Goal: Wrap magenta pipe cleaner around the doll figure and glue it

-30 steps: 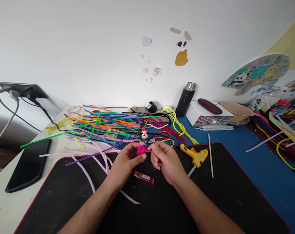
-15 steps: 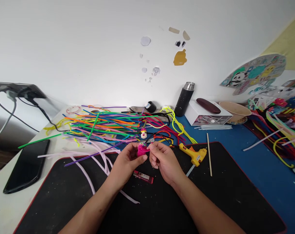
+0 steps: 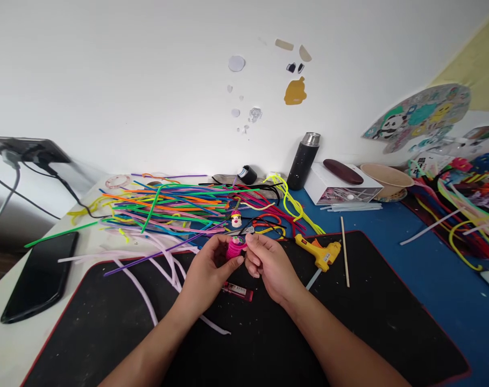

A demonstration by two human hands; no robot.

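Observation:
A small coiled piece of bright pink pipe cleaner (image 3: 235,247), with several multicoloured bits at its top, sits between my two hands. My left hand (image 3: 212,264) is closed on it from the left, thumb in front. My right hand (image 3: 264,260) pinches at the coil's right edge, where the strand end is mostly hidden by the fingertips. Just beyond the hands is a small figure head (image 3: 236,219) with a pink and yellow cap. Below the fingers a red lighter (image 3: 238,291) lies on the black mat (image 3: 244,344).
Many coloured pipe cleaners (image 3: 175,201) are heaped behind my hands. A yellow glue gun (image 3: 320,252) and a wooden stick (image 3: 345,252) lie to the right. Further off are a black thermos (image 3: 303,164), a white box (image 3: 341,185) and a bowl (image 3: 387,180). A phone (image 3: 42,274) lies left.
The pink coil has tipped so that more of its multicoloured top shows. The strand stretched to my right fingers is less visible now. The camera view has shifted slightly.

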